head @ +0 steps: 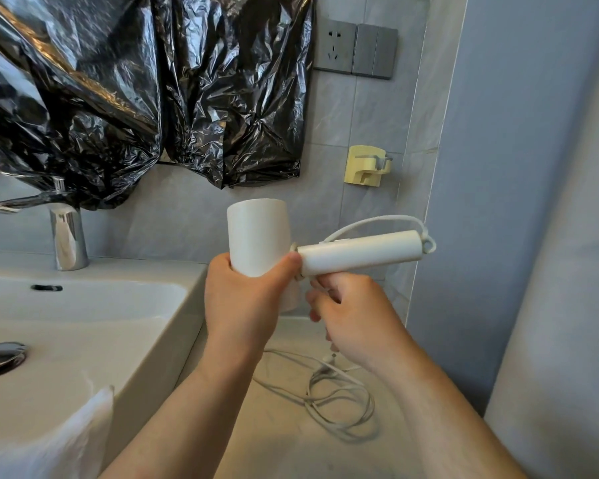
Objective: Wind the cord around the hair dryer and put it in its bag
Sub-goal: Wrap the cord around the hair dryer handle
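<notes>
A white hair dryer (256, 233) is held in mid-air over the counter, barrel upright, handle (360, 252) pointing right. My left hand (246, 299) grips the lower barrel. My right hand (353, 312) is just under the handle, fingers curled around the white cord. The cord (377, 223) loops from the handle's end back along its top side. The rest of the cord (339, 402) lies in loose coils on the counter below, with the plug (329, 359) near my right wrist. A white cloth bag (77, 430) shows at the lower left, partly cut off.
A white basin (83, 305) with a chrome tap (66, 236) and drain (0, 354) fills the left. Black plastic sheeting (135, 91) covers the wall above. A socket and switches (355, 48) and a yellow wall holder (367, 165) sit on the tiles. A blue wall (516, 202) closes the right.
</notes>
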The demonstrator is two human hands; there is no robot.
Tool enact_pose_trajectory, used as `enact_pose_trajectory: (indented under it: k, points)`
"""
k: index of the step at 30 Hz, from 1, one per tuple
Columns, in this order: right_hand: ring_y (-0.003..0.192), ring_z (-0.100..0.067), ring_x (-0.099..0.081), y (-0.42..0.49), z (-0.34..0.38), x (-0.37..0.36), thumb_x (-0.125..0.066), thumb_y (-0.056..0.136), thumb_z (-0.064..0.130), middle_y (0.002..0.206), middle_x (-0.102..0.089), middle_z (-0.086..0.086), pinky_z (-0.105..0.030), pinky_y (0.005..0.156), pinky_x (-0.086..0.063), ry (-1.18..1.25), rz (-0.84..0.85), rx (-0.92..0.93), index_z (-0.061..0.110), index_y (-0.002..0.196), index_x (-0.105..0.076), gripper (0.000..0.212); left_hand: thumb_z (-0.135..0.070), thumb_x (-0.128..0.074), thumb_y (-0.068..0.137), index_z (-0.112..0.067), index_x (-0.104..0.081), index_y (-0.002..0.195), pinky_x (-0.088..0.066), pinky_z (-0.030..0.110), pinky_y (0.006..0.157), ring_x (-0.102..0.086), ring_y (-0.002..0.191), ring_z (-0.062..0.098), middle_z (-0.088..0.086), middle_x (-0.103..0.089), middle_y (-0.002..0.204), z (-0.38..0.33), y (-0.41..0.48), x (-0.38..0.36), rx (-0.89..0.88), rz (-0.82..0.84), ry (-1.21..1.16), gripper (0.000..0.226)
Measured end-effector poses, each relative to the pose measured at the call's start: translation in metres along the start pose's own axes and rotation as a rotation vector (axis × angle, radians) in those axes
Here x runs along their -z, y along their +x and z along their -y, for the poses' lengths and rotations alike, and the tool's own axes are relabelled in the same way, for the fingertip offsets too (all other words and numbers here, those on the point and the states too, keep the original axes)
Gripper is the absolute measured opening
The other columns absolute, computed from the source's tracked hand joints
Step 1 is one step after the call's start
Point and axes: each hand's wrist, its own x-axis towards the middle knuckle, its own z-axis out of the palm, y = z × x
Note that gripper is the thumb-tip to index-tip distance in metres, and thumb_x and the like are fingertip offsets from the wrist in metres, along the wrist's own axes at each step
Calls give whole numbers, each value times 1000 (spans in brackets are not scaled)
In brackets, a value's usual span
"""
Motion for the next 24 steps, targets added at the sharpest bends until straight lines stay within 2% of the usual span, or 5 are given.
enact_pose_trajectory:
  k: [7, 12, 15, 18, 24]
  points:
    - [54, -15, -54, -14, 17, 11, -51, 90, 13, 73, -61, -7, -34, 47, -52, -53, 408, -47, 5, 104, -60, 18, -48, -82, 64, -25, -46, 107, -40, 28, 55, -56, 75, 3, -16, -55, 86, 7, 7, 14, -155, -97, 306, 61]
    - [89, -12, -64, -10, 18, 24, -61, 86, 20, 94, -72, 3, -31, 82, -52, -330, 121, 192, 17, 101, -68, 17, -46, -84, 60, -36, -42, 102, -42, 34, 62, -55, 81, 21, -17, -55, 82, 2, 15, 26, -283, 58, 547, 61]
    - [77, 2, -59, -7, 15, 33, -66, 86, 20, 78, -66, 15, -10, 67, -43, -216, 1, 153, 31, 87, -71, 13, -47, -86, 58, -35, -48, 105, -51, 37, 68, -60, 85, 21, -12, -61, 93, -4, 17, 28, -311, 167, 595, 62]
    - [75, -4, -60, -3, 6, 46, -67, 83, 30, 73, -66, 12, -29, 70, -51, -268, -71, 114, 31, 77, -68, 6, -47, -86, 55, -36, -52, 107, -54, 40, 71, -61, 87, 19, -14, -62, 94, -8, 17, 30, -322, 248, 602, 63]
    - [75, -21, -60, 1, -6, 52, -47, 91, 51, 72, -65, 0, -39, 70, -51, -444, 69, 44, 16, 77, -63, 41, -47, -87, 50, -41, -54, 103, -53, 35, 70, -62, 86, 11, -20, -62, 91, -19, 19, 35, -370, 293, 579, 62]
